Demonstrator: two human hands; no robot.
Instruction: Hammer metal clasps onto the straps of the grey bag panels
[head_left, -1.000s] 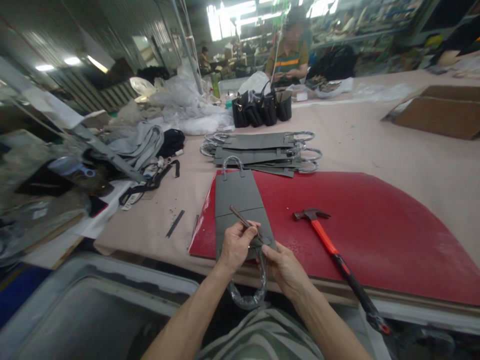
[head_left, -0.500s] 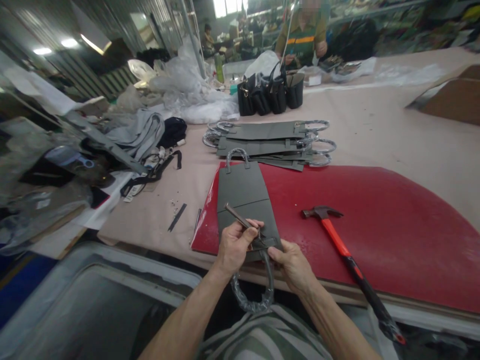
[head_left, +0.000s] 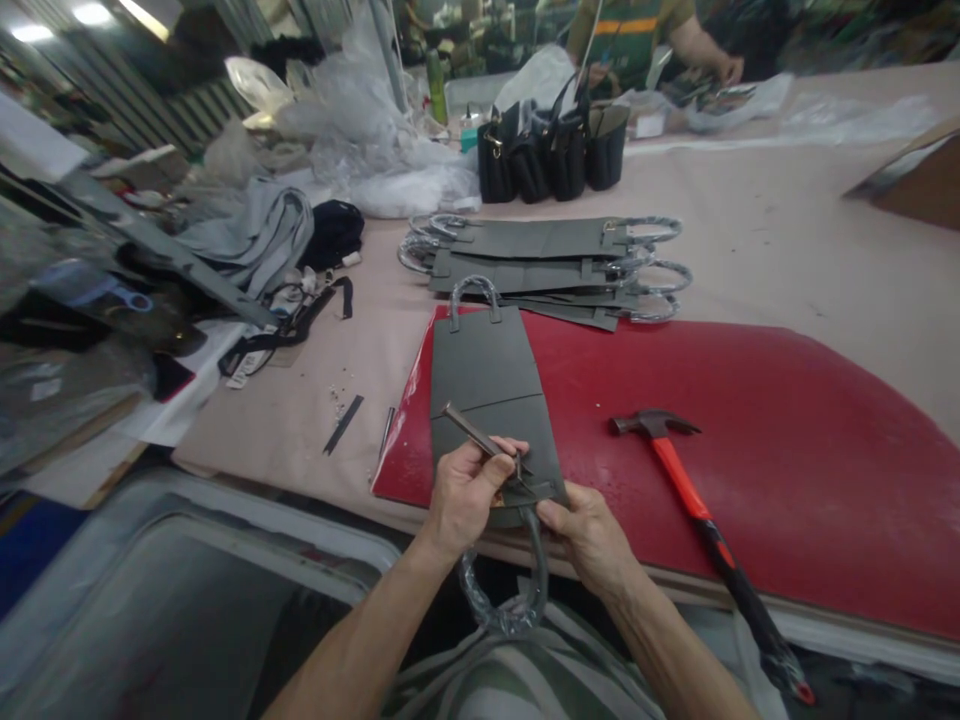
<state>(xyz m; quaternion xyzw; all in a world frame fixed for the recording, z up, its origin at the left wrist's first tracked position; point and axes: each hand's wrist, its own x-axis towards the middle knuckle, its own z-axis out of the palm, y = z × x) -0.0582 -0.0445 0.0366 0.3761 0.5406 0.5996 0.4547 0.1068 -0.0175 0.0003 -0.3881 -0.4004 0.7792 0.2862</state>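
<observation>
A long work table [head_left: 757, 240] covered in a pale pink sheet ran across the workshop, with a red cutting board [head_left: 757, 400] on it, its straight edge along the near table edge. Corrugated metal walls [head_left: 97, 110] and ceiling lights stood to the far left, and crowded shelving lined the far side of the room.

A grey leather bag panel [head_left: 484, 400] lay on the left part of the red board, its lower end overhanging the near edge. A plastic-wrapped handle [head_left: 510, 600] hung from that end, and a second handle [head_left: 474, 290] stuck out at the far end. The left hand [head_left: 465, 500] gripped a slim steel tool [head_left: 469, 428] narrowly between thumb and fingers, its tip near the panel's lower strap. The right hand [head_left: 589, 540] pinched that lower end of the panel.

A claw hammer [head_left: 679, 490] with an orange-and-black handle lay across the board's right side, its grip past the near edge. Beyond the board were stacked grey panels [head_left: 540, 260], then a row of black handbags [head_left: 544, 155]. A co-worker [head_left: 622, 30] stood at the far table edge. Heaped plastic sheeting [head_left: 375, 130] and grey cloth [head_left: 255, 235] filled the left side.
</observation>
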